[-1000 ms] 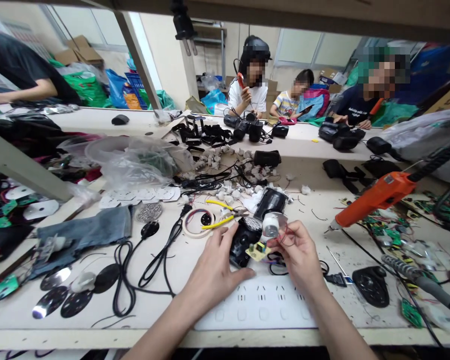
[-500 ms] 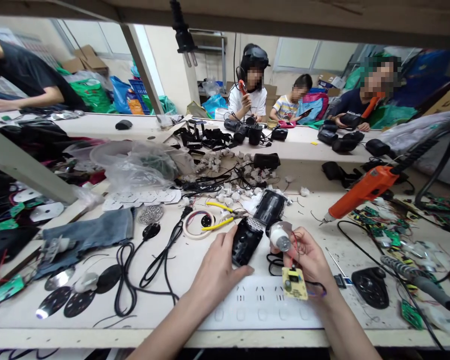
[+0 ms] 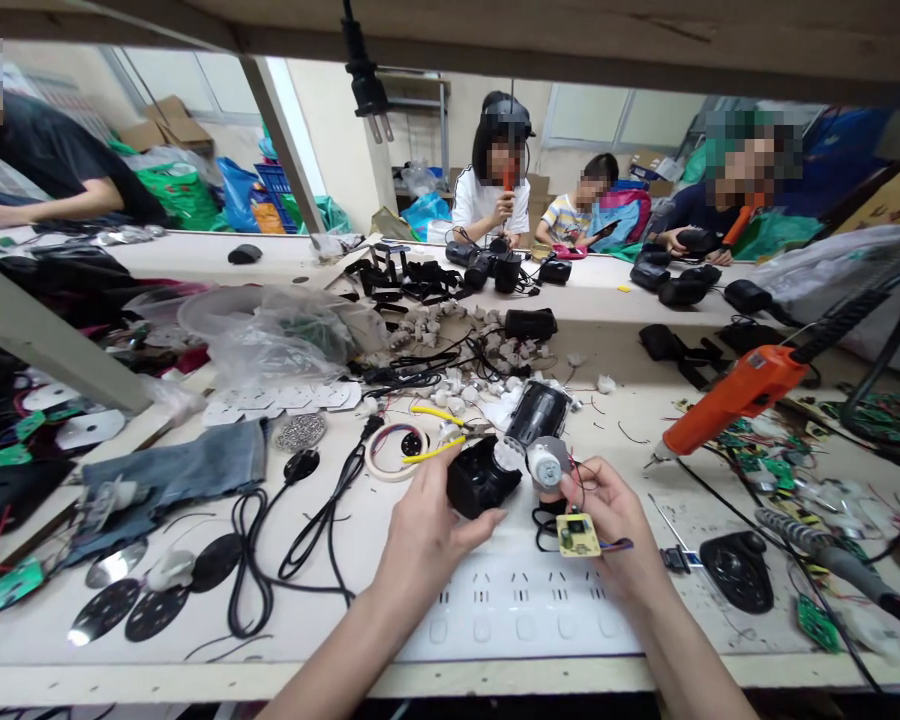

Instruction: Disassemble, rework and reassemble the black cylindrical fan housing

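My left hand (image 3: 420, 530) is closed around a hollow black plastic housing (image 3: 480, 480), tilted so that its inside partly shows. Between the fingers of my right hand (image 3: 619, 525) is a small motor (image 3: 547, 470) with a whitish cover, just right of the housing and apart from my left hand. Red wires run near it, and a yellow circuit board (image 3: 578, 536) hangs below by the same hand. Behind both hands lies another black housing (image 3: 538, 410). Under them is a white power strip (image 3: 525, 605).
Yellow-handled pliers (image 3: 436, 450) and a tape roll (image 3: 373, 458) lie left of the housing. An orange electric screwdriver (image 3: 731, 400) hangs at right, above a soldering iron (image 3: 810, 540) and green circuit boards (image 3: 817, 622). Black cords (image 3: 251, 580) lie at left. Several people sit across the bench.
My left hand has lifted and turned the black housing, opening its inside toward me. My right hand has shifted the motor slightly left and turned it; the circuit board has risen a little.
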A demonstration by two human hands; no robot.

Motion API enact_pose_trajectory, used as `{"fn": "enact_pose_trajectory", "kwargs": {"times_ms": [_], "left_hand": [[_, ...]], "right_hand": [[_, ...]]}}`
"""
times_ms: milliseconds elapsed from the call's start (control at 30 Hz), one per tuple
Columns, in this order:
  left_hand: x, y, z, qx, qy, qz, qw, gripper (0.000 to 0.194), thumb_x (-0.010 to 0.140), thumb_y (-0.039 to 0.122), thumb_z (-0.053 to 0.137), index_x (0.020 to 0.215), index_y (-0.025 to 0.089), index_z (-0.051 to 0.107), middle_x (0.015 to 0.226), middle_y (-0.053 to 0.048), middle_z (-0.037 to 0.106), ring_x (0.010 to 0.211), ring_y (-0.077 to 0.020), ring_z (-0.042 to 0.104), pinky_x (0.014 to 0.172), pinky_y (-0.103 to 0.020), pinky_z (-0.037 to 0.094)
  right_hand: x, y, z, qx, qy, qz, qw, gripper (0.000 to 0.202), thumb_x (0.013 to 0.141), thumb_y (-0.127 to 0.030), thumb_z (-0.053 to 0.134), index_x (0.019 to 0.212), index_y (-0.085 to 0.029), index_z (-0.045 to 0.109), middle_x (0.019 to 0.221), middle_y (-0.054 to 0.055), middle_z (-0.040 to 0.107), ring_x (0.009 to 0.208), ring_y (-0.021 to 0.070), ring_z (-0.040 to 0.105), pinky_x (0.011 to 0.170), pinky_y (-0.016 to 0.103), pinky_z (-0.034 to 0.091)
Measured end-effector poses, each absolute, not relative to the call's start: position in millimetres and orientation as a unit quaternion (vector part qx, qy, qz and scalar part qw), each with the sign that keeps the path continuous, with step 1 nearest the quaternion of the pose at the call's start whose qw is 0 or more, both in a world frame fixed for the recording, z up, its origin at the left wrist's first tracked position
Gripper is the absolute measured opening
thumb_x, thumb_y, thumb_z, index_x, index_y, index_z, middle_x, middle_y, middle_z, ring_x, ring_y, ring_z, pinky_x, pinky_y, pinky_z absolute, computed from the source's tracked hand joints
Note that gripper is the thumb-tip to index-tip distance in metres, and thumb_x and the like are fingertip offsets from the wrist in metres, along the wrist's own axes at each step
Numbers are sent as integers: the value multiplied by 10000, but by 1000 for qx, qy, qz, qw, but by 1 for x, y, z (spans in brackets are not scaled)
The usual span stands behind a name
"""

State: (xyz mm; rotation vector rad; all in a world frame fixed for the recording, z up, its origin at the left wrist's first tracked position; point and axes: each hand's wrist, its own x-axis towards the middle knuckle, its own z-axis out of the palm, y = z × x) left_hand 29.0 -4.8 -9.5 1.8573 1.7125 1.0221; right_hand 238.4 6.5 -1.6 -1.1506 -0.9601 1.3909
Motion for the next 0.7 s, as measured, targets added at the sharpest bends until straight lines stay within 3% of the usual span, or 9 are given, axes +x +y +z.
{"fn": "enact_pose_trajectory", "kwargs": {"times_ms": [133, 267, 400, 700], "left_hand": [[27, -6, -12, 666, 582, 400, 242, 648, 744, 380, 770, 1301, 212, 484, 1178, -93, 610, 651, -145, 628, 598, -306, 572], [26, -8, -16, 666, 561, 422, 250, 711, 673, 250, 809, 1301, 235, 477, 1197, -85, 576, 820, -191, 650, 637, -315, 594], [25, -11, -23, 673, 558, 423, 239, 692, 703, 109, 721, 1321, 237, 438, 1226, -91, 571, 1047, -241, 630, 771, -347, 600], [24, -18, -26, 710, 531, 424, 186, 742, 785, 163, 720, 1420, 235, 343, 1270, -112, 576, 1181, -258, 594, 951, -390, 553]], "right_hand": [[232, 9, -8, -511, -440, 547, 496, 504, 687, -608, 784, 751, -206, 487, 616, -7, 649, 314, 63, 398, 309, 162, 298], [220, 13, -12, -529, -473, 526, 469, 492, 691, -637, 754, 721, -203, 524, 457, -38, 559, 322, 95, 445, 330, 165, 332], [209, 16, -15, -546, -494, 508, 447, 455, 694, -617, 741, 711, -205, 547, 445, -36, 555, 312, 96, 422, 317, 171, 323], [206, 21, -15, -561, -487, 517, 426, 457, 668, -610, 760, 720, -198, 571, 456, -43, 512, 350, 95, 389, 301, 171, 322]]}}
